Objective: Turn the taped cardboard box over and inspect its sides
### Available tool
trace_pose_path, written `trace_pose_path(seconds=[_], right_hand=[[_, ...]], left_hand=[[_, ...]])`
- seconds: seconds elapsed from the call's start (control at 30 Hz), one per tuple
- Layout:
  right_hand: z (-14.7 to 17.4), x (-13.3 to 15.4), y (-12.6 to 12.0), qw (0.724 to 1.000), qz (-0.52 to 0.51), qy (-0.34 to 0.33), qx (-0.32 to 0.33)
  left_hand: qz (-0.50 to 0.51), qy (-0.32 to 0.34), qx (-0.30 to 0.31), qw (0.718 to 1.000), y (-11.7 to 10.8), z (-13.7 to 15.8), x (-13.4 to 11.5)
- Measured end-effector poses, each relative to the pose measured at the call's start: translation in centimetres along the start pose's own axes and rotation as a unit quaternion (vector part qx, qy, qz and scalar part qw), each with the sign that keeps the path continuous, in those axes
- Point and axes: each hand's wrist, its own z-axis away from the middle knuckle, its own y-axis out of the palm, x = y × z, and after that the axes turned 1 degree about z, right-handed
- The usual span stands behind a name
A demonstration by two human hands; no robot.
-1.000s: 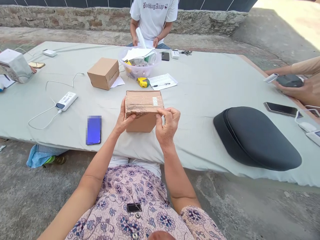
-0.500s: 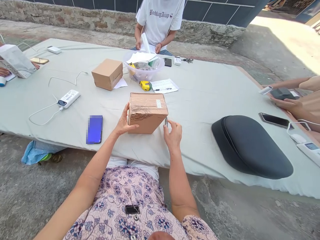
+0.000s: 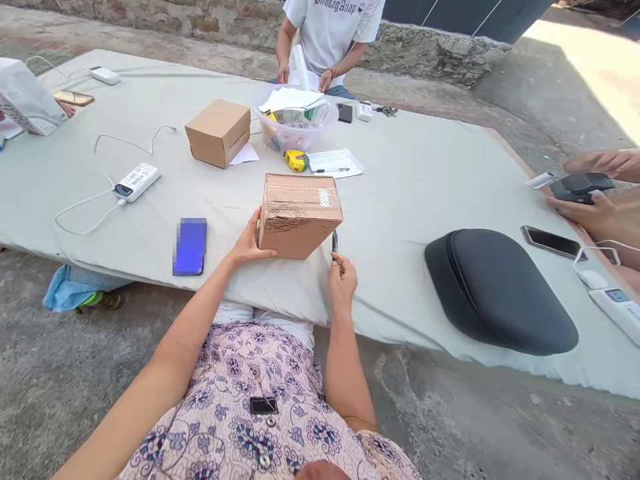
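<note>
1. Cardboard box (image 3: 303, 217): it sits on the near middle of the cloth-covered table (image 3: 400, 183), in front of the person.
2. Its upper face bears a small white label with a dotted pattern; dark scribble-like lines run along the left, too fine to read.
3. Across the table, lettering on a white shirt (image 3: 336, 33) is cut off at the top; its end reads "Aiiap".
4. The power bank (image 3: 137, 182) and paper sheet (image 3: 345, 160) carry print too small to read.
5. The left hand (image 3: 250, 241) grips the box's left side, thumb along the near face, forearm angled inward.
6. The right hand (image 3: 343, 280) pinches a slim, dark pen-like object (image 3: 335, 243), its tip pointing forward beside the box's right corner.
</note>
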Motion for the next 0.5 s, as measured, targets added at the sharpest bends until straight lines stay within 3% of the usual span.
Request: trace_pose_path(seconds=[0.13,0.37,0.5], right_hand=[[1.2,1.6,-1.0,0.983,-0.180,0.020,-0.020],[3.7,7.5,-3.8,0.948,-0.263,-0.176,-0.046],[6.3,10.8,-3.8,0.922,-0.272,-0.274,0.032]], left_hand=[[0.003,-0.007,0.000,1.000,0.1,0.0,-0.3],[0.008,0.003,-0.003,1.000,0.0,-0.1,-0.1],[0.022,-0.002,-0.005,1.000,0.1,0.0,-0.1]])
